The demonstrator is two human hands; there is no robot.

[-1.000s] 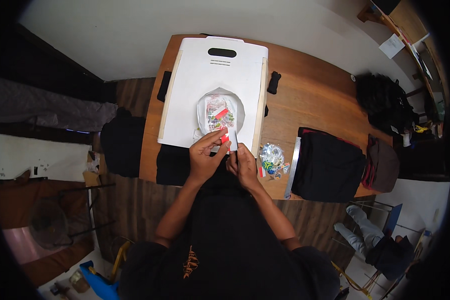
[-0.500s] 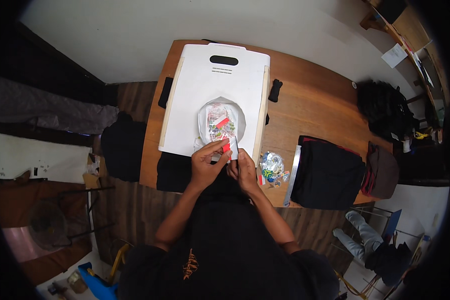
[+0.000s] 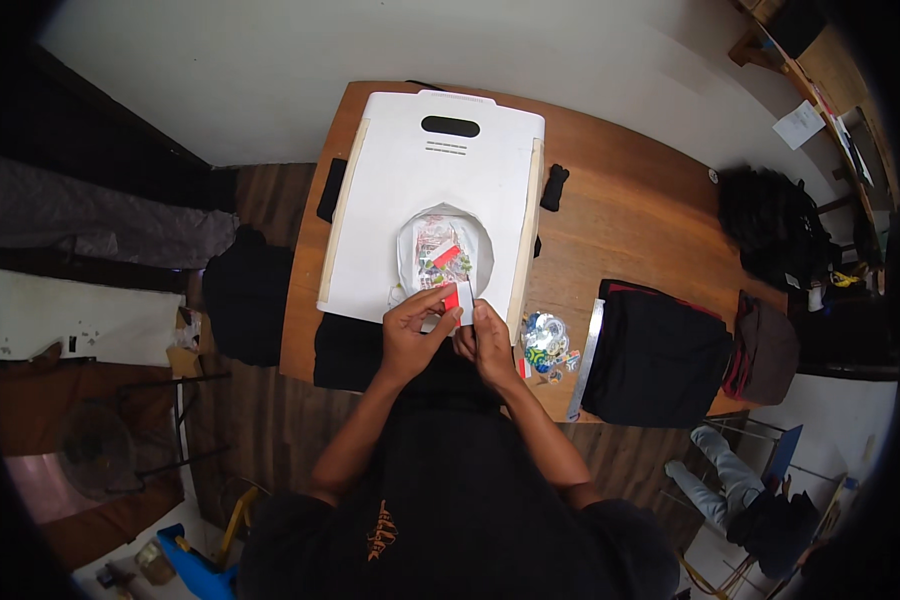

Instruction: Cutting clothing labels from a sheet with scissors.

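Between my two hands is a small red-and-white flag sticker [image 3: 460,302], held near the lower rim of the round opening. My left hand [image 3: 417,322] pinches its red side, with the thumb below and the fingers on top. At its white side, the fingers of my right hand [image 3: 487,335] are closed on the edge. Under them stands a large white plastic frame [image 3: 380,190] with a handle slot. Inside its round opening lies a printed white cloth [image 3: 432,240] with a colourful picture, and another red-and-white piece [image 3: 445,256] rests on it.
Right of the frame, on the wooden table [image 3: 630,215], are a clear bag with stickers [image 3: 545,338], a metal ruler [image 3: 587,355], folded black cloth [image 3: 660,350] and a brown folded cloth [image 3: 763,345]. A black backpack [image 3: 770,225] sits at the far right. Someone's legs [image 3: 730,475] show at lower right.
My hands stay almost in place, still holding the sticker. It stands slightly more upright between the fingers. The whole view has shifted slightly.
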